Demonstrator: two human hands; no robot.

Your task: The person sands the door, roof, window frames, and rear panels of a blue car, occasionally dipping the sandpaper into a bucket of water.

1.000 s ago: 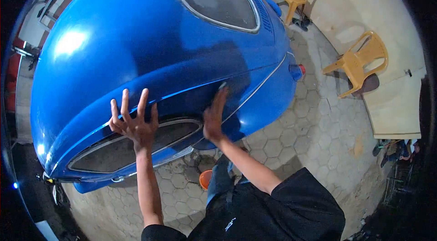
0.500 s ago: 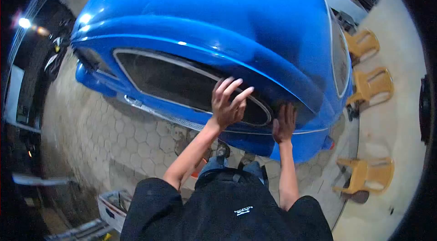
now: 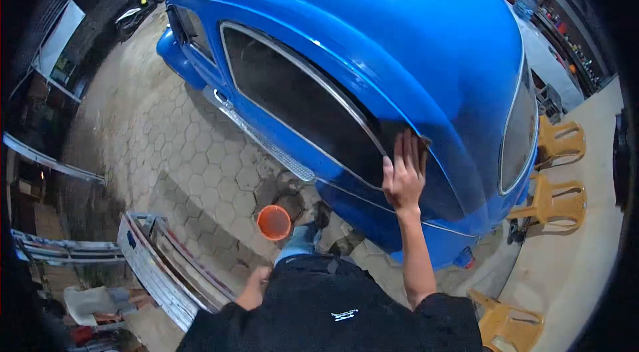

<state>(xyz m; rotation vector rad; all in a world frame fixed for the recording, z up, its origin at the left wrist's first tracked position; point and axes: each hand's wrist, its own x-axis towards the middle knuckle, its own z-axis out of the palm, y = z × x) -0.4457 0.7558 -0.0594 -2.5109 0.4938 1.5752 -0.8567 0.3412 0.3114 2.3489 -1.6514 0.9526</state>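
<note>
The blue car (image 3: 426,39) fills the upper middle of the head view, its rounded roof and side facing me. My right hand (image 3: 403,176) lies against the body just behind the rear end of the dark side window (image 3: 293,92), with fingers stretched upward and held near one another. A dark brownish patch shows on the paint right beside those fingertips. Low at my left side is my left hand (image 3: 254,287), away from the car, its fingers mostly hidden.
An orange bucket (image 3: 273,222) stands on the hexagonal paving by my feet. To the left is a worn whitish wooden frame (image 3: 156,272). Yellow plastic chairs (image 3: 556,202) line the pale wall on the right. Cluttered shelves (image 3: 566,32) are at the back right.
My left hand has come off the window area and dropped to my side. The right hand stays on the panel behind the window. My view has turned, bringing the bucket into sight.
</note>
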